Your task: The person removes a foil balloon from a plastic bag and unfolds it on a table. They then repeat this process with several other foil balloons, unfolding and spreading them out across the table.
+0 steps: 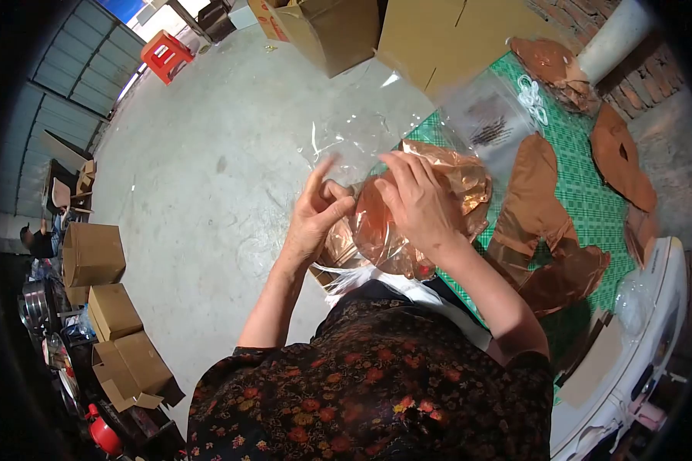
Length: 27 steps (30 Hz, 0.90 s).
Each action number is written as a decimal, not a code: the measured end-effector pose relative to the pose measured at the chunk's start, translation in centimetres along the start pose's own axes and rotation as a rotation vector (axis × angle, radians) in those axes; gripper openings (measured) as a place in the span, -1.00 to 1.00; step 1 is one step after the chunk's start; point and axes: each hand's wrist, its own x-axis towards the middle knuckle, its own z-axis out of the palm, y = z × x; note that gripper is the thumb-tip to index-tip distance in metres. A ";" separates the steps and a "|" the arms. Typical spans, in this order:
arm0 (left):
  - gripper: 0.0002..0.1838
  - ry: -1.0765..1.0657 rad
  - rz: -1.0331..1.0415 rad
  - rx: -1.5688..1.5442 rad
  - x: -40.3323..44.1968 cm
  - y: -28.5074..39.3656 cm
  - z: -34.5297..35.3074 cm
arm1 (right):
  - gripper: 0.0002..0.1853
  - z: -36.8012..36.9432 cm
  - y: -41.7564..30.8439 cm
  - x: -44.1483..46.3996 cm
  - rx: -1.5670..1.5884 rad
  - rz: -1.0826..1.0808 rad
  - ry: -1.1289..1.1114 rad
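Note:
A clear plastic bag (342,146) with shiny copper-coloured fabric (373,223) in it lies across my lap and the table's near edge. My left hand (319,211) is at the bag's left side, thumb and fingers closed on the thin film, index finger raised and slightly blurred. Over the bag's upper right, my right hand (423,200) has bent fingers that seem to grip the film; the fingertips are partly blurred. Beside my right forearm, a copper-coloured fabric piece (538,192) is spread on the green checked tabletop (592,207).
On the table are a printed clear bag (484,127), white cord (532,100) and a brown piece with a slit (621,154). A white machine (661,307) stands at right. Cardboard boxes (323,34) and a red stool (165,55) are on the floor. Another person (42,238) is far left.

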 end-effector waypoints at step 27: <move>-0.87 0.332 0.402 0.634 7.9 0.7 -1.3 | -0.69 -3.7 -2.1 2.4 0.786 0.460 0.056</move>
